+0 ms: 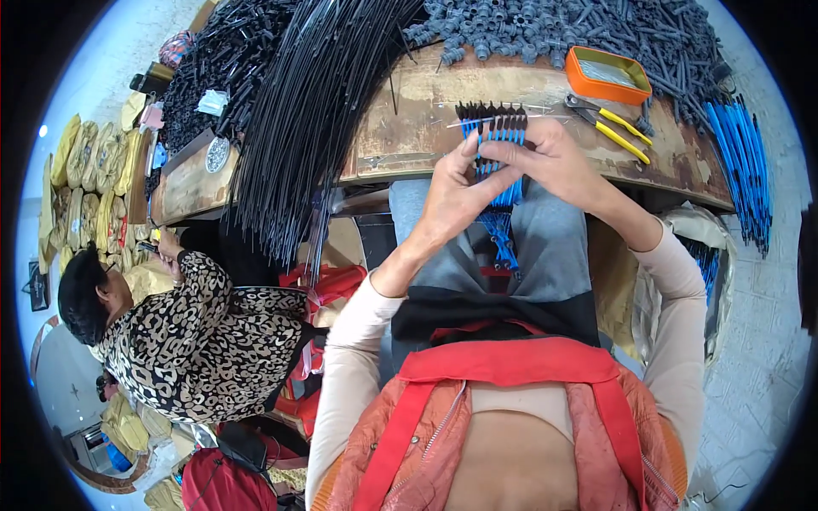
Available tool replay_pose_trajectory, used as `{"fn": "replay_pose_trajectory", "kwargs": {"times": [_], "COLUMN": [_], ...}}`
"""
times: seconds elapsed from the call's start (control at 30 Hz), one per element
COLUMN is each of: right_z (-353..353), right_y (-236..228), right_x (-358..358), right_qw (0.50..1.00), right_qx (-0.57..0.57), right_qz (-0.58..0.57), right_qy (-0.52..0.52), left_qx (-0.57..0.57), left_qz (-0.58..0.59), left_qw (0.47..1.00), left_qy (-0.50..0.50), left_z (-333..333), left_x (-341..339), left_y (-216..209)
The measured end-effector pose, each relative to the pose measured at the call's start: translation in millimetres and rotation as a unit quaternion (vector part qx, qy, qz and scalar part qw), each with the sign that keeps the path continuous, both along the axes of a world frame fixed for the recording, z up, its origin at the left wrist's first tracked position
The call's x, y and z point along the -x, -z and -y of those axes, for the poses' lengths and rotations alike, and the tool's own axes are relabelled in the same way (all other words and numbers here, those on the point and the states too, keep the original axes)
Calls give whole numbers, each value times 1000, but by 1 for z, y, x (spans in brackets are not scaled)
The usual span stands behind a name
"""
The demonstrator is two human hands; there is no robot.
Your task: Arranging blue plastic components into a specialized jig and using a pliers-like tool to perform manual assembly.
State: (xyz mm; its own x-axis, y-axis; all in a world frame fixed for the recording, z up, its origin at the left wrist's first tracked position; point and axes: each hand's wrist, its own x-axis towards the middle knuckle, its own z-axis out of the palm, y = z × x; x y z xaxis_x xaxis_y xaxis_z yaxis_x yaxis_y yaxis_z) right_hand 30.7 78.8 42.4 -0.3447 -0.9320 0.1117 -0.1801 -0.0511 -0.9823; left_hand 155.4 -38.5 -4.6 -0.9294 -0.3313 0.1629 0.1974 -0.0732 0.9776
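Observation:
In front of my lap I hold a row of blue rods (506, 198) with dark upper ends fanned side by side. My left hand (458, 189) grips the row from the left, fingers closed. My right hand (558, 162) pinches it from the right, its thumb across the front. A thin, light wire (535, 116) runs across near the dark ends. Below my hands the rods hang between my knees, with blue-and-black pieces (503, 249) at the bottom. Fingers hide the middle of the row.
Yellow-handled pliers (626, 140) and an orange tin (588, 83) lie on the worn wooden table (417, 128). Grey plastic parts (511, 30) heap behind. Long black rods (298, 128) overhang the edge at left; blue rods (740, 170) hang at right. Another person (200, 332) sits at left.

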Motion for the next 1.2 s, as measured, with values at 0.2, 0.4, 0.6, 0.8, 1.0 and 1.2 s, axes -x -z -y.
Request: {"fn": "replay_pose_trajectory", "kwargs": {"times": [0.2, 0.4, 0.6, 0.8, 1.0, 1.2], "right_z": [20, 21, 6, -15, -27, -65], "right_y": [4, -5, 24, 44, 46, 10], "right_x": [7, 10, -11, -17, -12, 174], "right_qw": [993, 990, 968, 952, 970, 868], "right_qx": [-61, -92, 68, 140, 218, -62], "right_qz": [-103, -106, -242, -273, -109, -407], "right_qy": [21, -18, 0, -6, 5, 277], "left_qx": [-540, 393, 498, 565, 581, 594], "left_qz": [-109, 2, -121, -112, -87, -70], "left_qw": [819, 890, 858, 816, 804, 799], "left_qy": [-160, -234, -9, 39, 93, 62], "left_z": [-1, 29, 50, 46, 60, 51], "left_x": [-15, -28, 11, 31, 24, 20], "left_y": [59, 34, 30, 24, 23, 8]}}
